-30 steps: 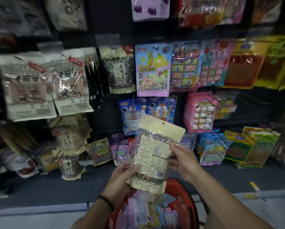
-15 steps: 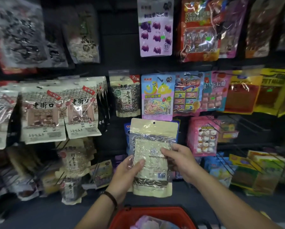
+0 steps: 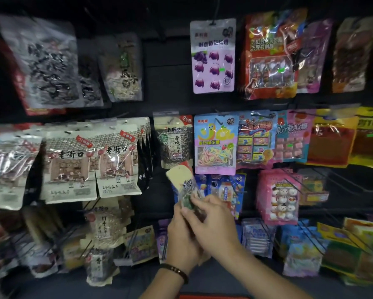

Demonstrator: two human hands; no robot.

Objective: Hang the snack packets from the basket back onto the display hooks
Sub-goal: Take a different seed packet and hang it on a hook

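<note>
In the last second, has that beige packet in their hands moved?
Yes. The beige packet has risen and tilted left, its top now beside the yellow-worm candy bag, where earlier it sat well below.

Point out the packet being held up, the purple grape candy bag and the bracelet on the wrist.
Held packet (image 3: 179,176): head view, on its pale yellow header, just below the hang hole.
Purple grape candy bag (image 3: 213,61): head view, middle of its front.
Bracelet (image 3: 177,271): head view, on the band across the left wrist.
</note>
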